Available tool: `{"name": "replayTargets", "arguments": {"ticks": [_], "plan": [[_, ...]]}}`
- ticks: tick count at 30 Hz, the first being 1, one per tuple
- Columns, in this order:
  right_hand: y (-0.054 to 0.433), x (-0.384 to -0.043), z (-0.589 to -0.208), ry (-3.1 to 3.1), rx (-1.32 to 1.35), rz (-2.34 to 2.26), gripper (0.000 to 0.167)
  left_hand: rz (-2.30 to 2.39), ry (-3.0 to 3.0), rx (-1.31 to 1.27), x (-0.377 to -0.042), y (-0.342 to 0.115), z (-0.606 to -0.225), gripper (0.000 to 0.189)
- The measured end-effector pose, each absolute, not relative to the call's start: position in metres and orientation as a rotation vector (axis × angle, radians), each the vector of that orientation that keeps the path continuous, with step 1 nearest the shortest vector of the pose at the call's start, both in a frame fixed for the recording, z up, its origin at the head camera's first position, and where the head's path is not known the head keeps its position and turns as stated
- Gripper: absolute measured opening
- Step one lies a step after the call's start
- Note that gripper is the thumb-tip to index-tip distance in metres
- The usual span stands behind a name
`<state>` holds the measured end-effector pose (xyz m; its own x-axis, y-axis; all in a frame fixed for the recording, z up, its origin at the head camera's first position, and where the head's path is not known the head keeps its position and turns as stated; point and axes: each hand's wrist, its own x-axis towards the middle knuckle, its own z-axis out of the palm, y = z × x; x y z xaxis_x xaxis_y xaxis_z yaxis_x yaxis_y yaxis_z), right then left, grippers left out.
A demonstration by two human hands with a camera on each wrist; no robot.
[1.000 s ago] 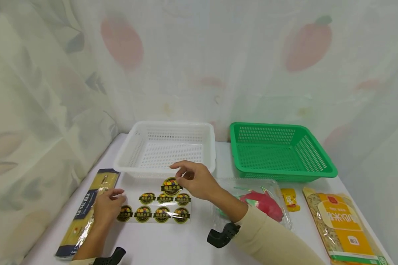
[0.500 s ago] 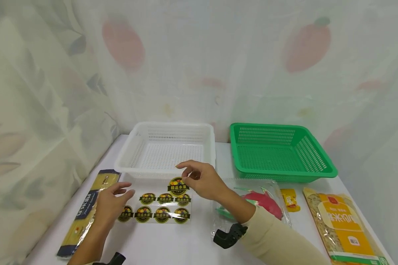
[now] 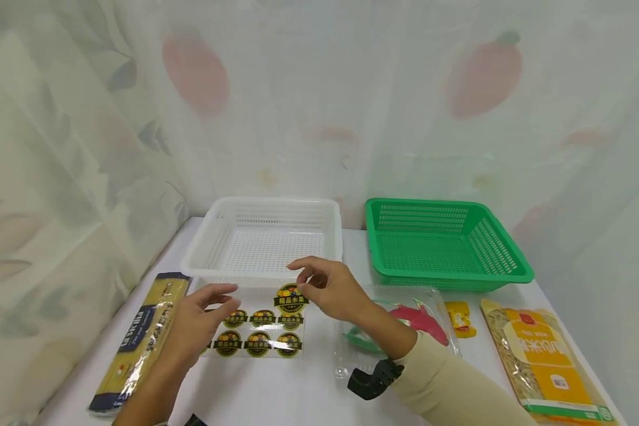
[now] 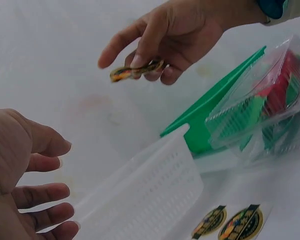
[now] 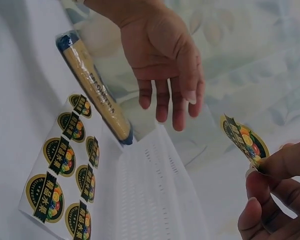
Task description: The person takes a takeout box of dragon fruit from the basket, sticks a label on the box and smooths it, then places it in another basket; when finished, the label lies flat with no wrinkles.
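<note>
Between thumb and fingers my right hand (image 3: 336,291) pinches a round black-and-gold fruit sticker (image 5: 245,140) by its edge, held up above the table. My left hand (image 3: 199,322) hovers over the left end of the sticker sheet (image 3: 258,334), fingers apart and nothing in them. Several like stickers remain on that clear sheet, part of it hidden behind the left hand. Under the right forearm lies a clear plastic clamshell box (image 3: 346,358) with a red dragon fruit (image 3: 420,319) in it, partly covered by the arm.
Behind the hands stand a white basket (image 3: 197,263) and a green basket (image 3: 452,281). At the left lies a spaghetti pack (image 3: 138,337). To the right are a small yellow packet (image 3: 460,318) and a yellow bag of grain-like food (image 3: 545,355). A patterned curtain (image 3: 319,106) hangs around the table.
The left hand has lifted from beside the sheet's left edge and moved right, toward the right hand. The right hand has shifted slightly right with the sticker.
</note>
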<state>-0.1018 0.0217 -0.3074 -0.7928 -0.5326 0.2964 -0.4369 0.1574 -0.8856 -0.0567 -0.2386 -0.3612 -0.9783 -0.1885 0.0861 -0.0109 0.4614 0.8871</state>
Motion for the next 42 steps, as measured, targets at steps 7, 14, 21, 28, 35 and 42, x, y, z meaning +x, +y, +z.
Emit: {"name": "replayTargets", "arguments": {"ticks": [7,14,21,28,35,42], "plan": [[0.028,-0.099,-0.305,2.359,-0.962,-1.721,0.03,-1.615,-2.467,-0.034,-0.056,-0.22,-0.352,0.023],[0.034,-0.099,-0.303,2.373,-0.965,-1.717,0.03,-1.68,-2.459,-0.197,-0.061,-0.204,-0.347,0.024],[0.04,-0.107,-0.318,2.376,-0.962,-1.731,0.03,-1.764,-2.425,-0.281,-0.061,-0.186,-0.342,0.025],[0.046,-0.109,-0.326,2.378,-0.956,-1.757,0.031,-1.853,-2.408,-0.351,-0.063,-0.173,-0.341,0.029],[0.053,-0.106,-0.325,2.385,-0.948,-1.759,0.031,-1.896,-2.428,-0.344,-0.065,-0.161,-0.342,0.031],[0.06,-0.111,-0.339,2.371,-0.937,-1.775,0.032,-1.808,-2.455,-0.387,-0.07,-0.153,-0.344,0.031]]}}
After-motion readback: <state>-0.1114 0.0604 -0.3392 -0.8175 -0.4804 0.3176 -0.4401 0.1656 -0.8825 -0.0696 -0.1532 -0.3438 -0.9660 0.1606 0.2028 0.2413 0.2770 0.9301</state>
